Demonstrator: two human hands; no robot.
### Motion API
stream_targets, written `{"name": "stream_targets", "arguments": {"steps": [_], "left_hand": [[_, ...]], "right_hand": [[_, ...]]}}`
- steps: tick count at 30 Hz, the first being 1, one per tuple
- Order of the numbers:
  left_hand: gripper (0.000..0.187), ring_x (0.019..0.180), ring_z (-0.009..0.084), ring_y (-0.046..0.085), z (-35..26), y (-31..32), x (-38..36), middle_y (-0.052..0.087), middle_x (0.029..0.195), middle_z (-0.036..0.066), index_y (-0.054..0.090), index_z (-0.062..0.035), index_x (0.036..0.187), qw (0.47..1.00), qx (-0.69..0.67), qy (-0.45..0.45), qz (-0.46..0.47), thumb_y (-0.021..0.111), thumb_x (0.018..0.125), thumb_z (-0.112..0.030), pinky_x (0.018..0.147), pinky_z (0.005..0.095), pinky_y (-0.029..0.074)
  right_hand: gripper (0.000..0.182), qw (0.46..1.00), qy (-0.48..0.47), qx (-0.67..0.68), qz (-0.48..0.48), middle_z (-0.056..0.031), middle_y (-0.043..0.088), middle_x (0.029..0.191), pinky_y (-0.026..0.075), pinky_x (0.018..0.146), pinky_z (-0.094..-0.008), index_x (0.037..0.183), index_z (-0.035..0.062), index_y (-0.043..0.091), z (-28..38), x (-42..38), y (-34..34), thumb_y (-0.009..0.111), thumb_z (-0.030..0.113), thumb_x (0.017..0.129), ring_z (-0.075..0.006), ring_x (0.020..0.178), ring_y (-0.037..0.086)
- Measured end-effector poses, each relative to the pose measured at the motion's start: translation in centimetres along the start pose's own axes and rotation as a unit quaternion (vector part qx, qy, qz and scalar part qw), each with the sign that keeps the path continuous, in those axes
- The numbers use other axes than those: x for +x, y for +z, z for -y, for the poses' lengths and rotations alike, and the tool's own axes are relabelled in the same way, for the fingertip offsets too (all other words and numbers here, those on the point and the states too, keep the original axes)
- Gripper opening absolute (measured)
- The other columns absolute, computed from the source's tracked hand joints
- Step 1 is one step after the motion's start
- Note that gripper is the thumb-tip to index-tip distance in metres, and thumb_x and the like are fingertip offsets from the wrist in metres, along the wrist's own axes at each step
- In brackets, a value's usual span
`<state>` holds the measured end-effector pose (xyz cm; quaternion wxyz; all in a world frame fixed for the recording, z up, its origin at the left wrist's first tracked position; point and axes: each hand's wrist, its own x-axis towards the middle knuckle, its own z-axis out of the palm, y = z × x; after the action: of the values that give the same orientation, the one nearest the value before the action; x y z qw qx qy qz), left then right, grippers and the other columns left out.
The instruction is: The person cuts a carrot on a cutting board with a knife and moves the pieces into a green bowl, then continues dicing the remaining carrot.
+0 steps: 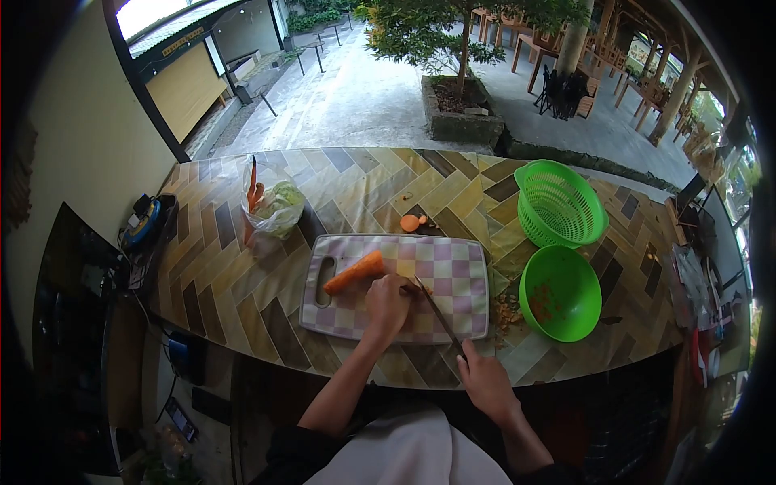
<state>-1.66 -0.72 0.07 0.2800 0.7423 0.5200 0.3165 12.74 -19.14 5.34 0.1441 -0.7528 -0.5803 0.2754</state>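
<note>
On the checkered cutting board [461, 311] lies a thick orange carrot [356, 272], slanting beside the board's handle hole. My left hand [386, 305] is closed over the middle of the board, next to the carrot; whatever its fingers pinch is hidden. In my right hand [487, 378] is a knife [440, 317], gripped by the handle at the board's front edge. Its blade slants up and left, with the tip near my left fingers. Small orange bits show by the blade. Just behind the board sits a cut carrot piece [410, 222] with smaller bits beside it.
A green colander [561, 204] stands at the right, behind a green bowl [578, 283] with orange shreds inside. Carrot scraps [509, 314] litter the table between board and bowl. A plastic bag [277, 212] with carrots and a pale green vegetable sits at back left.
</note>
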Motion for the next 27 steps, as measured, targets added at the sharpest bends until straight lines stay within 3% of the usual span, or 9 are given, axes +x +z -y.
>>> {"name": "stream_targets", "arguments": {"steps": [6, 14, 20, 27], "left_hand": [[0.023, 0.081, 0.0336, 0.069, 0.0, 0.1, -0.1, 0.07, 0.087, 0.015, 0.079, -0.0123, 0.083, 1.0, -0.029, 0.006, 0.001, 0.063, 0.073, 0.0, 0.077, 0.0413, 0.054], [0.019, 0.083, 0.038, 0.067, -0.5, 0.9, -1.0, 0.069, 0.085, 0.021, 0.075, -0.0027, 0.085, 0.998, -0.017, 0.039, -0.045, 0.061, 0.073, 0.003, 0.081, 0.0446, 0.052], [0.021, 0.083, 0.038, 0.067, -0.5, 1.9, -1.8, 0.069, 0.082, 0.02, 0.074, -0.0036, 0.084, 0.994, 0.049, 0.066, -0.076, 0.058, 0.074, 0.005, 0.084, 0.0445, 0.051], [0.021, 0.081, 0.0302, 0.071, -0.2, 0.3, -0.4, 0.073, 0.085, 0.013, 0.079, -0.0105, 0.081, 1.0, -0.009, 0.013, -0.012, 0.066, 0.07, 0.002, 0.081, 0.0379, 0.056]], "right_hand": [[0.032, 0.999, -0.014, -0.007, 0.039, -0.0296, 0.063, 0.074, 0.046, 0.068, -0.0612, 0.125, 0.0028, 0.041, -0.2, 0.9, -0.5, 0.048, 0.023, 0.1, -0.0517, 0.075, 0.061], [0.028, 0.999, -0.004, -0.024, 0.049, -0.0297, 0.063, 0.075, 0.046, 0.068, -0.0611, 0.119, 0.0015, 0.042, 0.2, 0.0, -0.6, 0.048, 0.022, 0.1, -0.0523, 0.077, 0.06], [0.022, 0.999, 0.0, -0.006, 0.05, -0.0284, 0.063, 0.074, 0.046, 0.067, -0.0606, 0.11, 0.0032, 0.043, -0.5, -1.4, -2.4, 0.046, 0.023, 0.101, -0.0517, 0.076, 0.061], [0.022, 0.999, -0.002, 0.045, 0.005, -0.0288, 0.06, 0.072, 0.04, 0.065, -0.0595, 0.107, 0.0034, 0.044, -0.3, -0.5, -1.1, 0.05, 0.023, 0.1, -0.0511, 0.077, 0.058]]}}
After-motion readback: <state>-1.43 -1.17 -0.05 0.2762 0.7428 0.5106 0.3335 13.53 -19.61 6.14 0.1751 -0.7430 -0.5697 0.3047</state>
